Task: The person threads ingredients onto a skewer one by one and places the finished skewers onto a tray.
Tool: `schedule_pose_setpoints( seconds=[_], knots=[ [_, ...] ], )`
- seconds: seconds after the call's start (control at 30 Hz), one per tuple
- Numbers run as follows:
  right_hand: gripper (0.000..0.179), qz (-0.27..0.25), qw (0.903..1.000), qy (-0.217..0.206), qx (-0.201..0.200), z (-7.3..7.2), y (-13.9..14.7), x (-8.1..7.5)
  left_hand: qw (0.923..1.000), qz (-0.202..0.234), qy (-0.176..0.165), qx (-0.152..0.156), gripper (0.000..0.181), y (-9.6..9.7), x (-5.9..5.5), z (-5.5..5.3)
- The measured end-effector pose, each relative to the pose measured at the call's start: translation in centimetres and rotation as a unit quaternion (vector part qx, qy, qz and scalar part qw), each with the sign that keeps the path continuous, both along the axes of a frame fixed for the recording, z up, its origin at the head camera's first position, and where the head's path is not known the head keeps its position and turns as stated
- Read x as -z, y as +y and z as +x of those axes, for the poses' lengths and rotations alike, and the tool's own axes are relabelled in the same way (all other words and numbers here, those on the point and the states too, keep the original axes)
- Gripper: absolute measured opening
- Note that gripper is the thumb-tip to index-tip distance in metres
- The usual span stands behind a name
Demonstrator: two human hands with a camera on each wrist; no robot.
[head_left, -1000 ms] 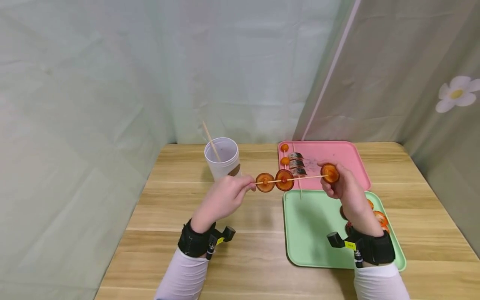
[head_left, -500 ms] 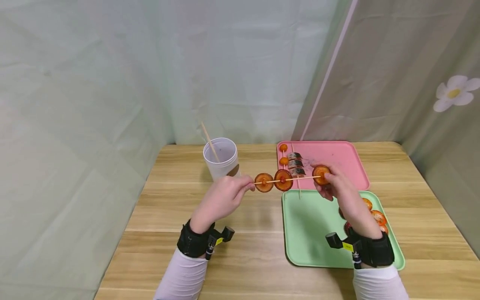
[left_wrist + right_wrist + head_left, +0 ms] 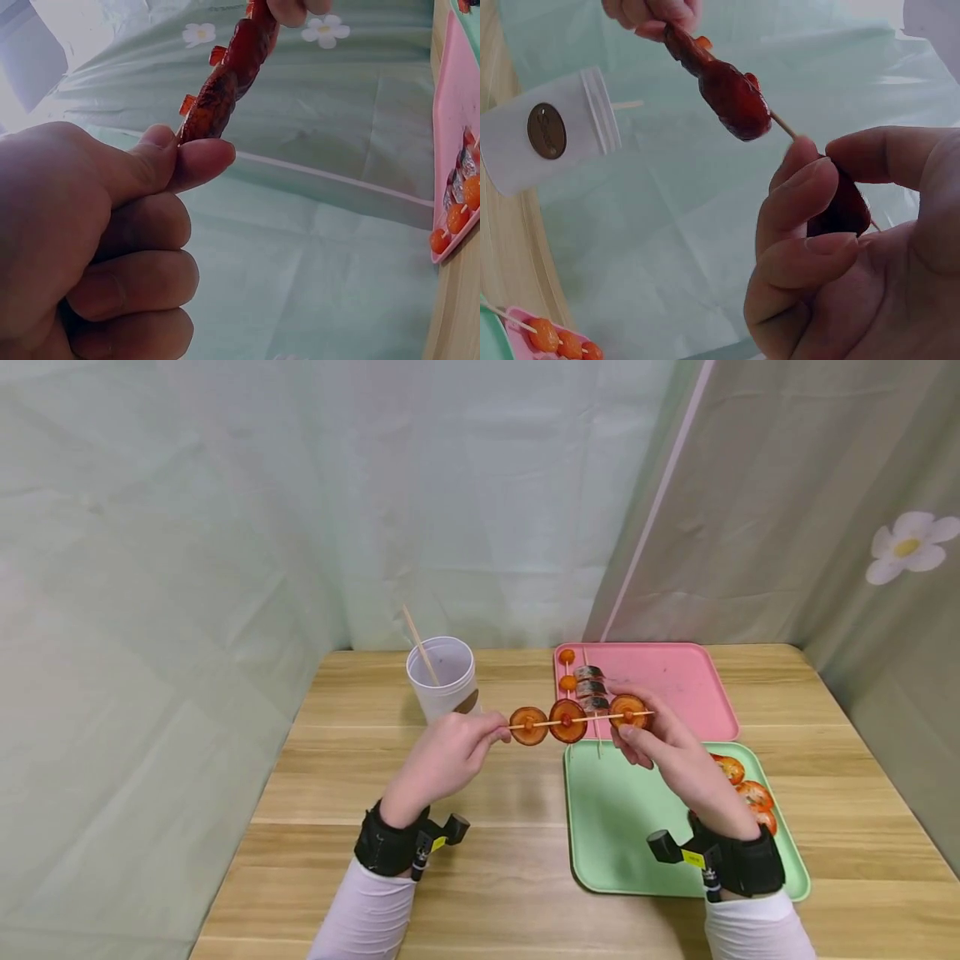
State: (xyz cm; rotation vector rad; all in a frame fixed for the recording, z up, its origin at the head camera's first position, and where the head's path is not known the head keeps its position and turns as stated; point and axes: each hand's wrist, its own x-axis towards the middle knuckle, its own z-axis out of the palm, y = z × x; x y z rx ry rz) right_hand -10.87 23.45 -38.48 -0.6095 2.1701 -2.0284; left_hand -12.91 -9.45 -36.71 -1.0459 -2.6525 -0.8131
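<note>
In the head view my left hand (image 3: 442, 758) pinches the left end of a thin wooden skewer (image 3: 592, 719) between thumb and forefinger, its other fingers curled in. Two brown mushroom caps (image 3: 567, 732) sit side by side on the skewer close to that hand. My right hand (image 3: 682, 756) holds a third mushroom cap (image 3: 627, 704), stem side facing me, with the skewer through it and the tip sticking out past it. A gap of bare stick lies between this cap and the other two. In the right wrist view, thumb and fingers grip the dark cap (image 3: 844, 206) from its sides.
A white cup (image 3: 442, 697) with a stick leaning in it stands left of centre. A pink tray (image 3: 675, 672) at the back bears skewers of orange balls (image 3: 567, 682) and silvery-skinned pieces (image 3: 592, 687). The green tray (image 3: 615, 827) in front holds red-edged slices (image 3: 753, 795), partly behind the right arm.
My right hand has moved left, sliding the third mushroom cap along the skewer, so the tip now shows beyond it. The left hand has stayed nearly still.
</note>
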Motion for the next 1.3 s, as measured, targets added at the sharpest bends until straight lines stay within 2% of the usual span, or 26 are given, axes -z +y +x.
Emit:
schedule_pose_setpoints(
  seconds=[0.23, 0.47, 1.07, 1.3],
  knots=[
    [0.041, -0.021, 0.9997, -0.003, 0.012, 0.32, -0.31, -0.30, 0.9997, 0.021, -0.002, 0.010, 0.014, -0.12, -0.03, 0.01],
    [0.045, 0.000, 0.9996, 0.000, -0.030, 0.28, -0.68, -0.09, 0.9990, 0.031, 0.001, 0.033, 0.014, -0.03, 0.06, 0.09],
    [0.052, -0.004, 0.9996, 0.002, -0.028, 0.36, -0.81, -0.18, 0.9991, 0.030, 0.009, 0.030, 0.014, 0.04, 0.03, 0.13],
    [0.058, 0.006, 0.9995, -0.018, -0.026, 0.54, -0.83, -0.16, 0.9983, 0.039, 0.021, 0.038, 0.013, 0.04, 0.02, 0.19]
  ],
)
